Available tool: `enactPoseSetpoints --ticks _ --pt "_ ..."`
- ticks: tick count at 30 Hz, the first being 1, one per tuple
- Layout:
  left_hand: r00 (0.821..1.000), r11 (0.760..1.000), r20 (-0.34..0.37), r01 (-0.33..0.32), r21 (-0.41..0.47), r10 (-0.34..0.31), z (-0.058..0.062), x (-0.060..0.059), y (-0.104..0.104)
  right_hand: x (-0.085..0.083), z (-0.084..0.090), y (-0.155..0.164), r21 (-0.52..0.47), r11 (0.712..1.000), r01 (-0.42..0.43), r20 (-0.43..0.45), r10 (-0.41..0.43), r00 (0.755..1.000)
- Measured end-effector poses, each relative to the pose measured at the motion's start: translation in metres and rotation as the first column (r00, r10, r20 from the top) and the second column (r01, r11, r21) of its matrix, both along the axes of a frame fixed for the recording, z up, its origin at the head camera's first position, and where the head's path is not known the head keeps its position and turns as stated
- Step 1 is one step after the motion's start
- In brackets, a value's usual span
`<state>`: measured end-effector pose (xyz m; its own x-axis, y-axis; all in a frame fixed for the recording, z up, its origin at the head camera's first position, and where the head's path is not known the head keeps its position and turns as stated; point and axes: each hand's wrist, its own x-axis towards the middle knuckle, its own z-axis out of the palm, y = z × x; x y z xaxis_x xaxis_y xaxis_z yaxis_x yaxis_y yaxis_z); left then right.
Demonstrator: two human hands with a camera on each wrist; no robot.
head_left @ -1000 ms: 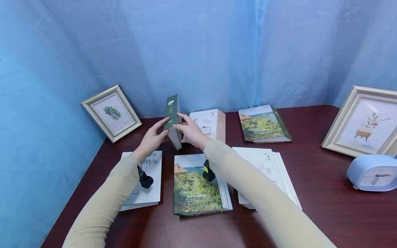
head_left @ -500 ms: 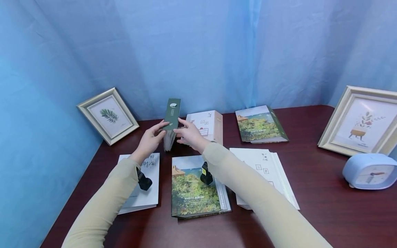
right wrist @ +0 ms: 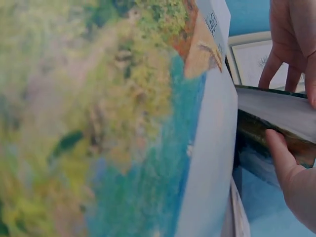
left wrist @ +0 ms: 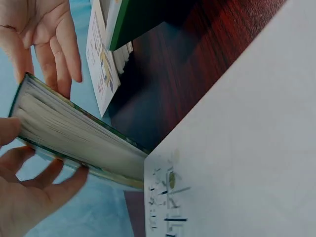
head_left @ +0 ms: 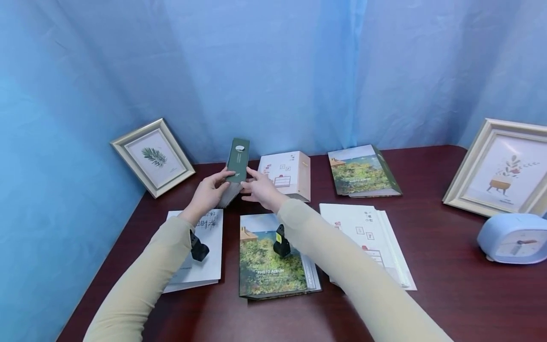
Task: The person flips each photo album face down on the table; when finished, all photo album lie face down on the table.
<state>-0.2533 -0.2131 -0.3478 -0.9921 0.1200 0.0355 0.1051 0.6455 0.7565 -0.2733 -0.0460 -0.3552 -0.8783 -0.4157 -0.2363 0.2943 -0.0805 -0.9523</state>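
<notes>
A photo album with a green spine (head_left: 238, 159) stands on its edge at the back left of the table, spine up and leaning, its page block toward me. My left hand (head_left: 209, 192) pinches it from the left, thumb at the page edges and fingers along the cover in the left wrist view. From the right, my right hand (head_left: 260, 190) holds the same album near the spine's close end, fingers loosely spread. Below the left hand lies a white album (head_left: 205, 251) with dark lettering. A landscape-covered photo album (head_left: 265, 270) lies below the right hand.
Behind the right hand a white album (head_left: 278, 173) lies spine raised. Another landscape album (head_left: 359, 173) is farther right, with a white album (head_left: 354, 228) in front. Picture frames stand left (head_left: 155, 159) and right (head_left: 506, 175); a blue clock (head_left: 510, 237) sits at right.
The held album's lower edge has swung left, so its spine now faces up and toward me. Both hands have lowered slightly with it; the right hand's fingers look looser.
</notes>
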Motion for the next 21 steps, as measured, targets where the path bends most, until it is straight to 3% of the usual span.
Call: enactPoseSetpoints --ticks 8,21 --pt "0.999 0.987 0.03 0.031 -0.159 -0.027 -0.002 -0.001 0.004 0.002 -0.013 0.001 0.029 0.999 0.014 0.008 -0.014 1.0" --pt "0.998 0.959 0.066 0.007 -0.282 0.012 -0.005 0.0 0.009 -0.008 -0.024 -0.003 0.099 0.995 0.027 0.094 -0.037 0.995"
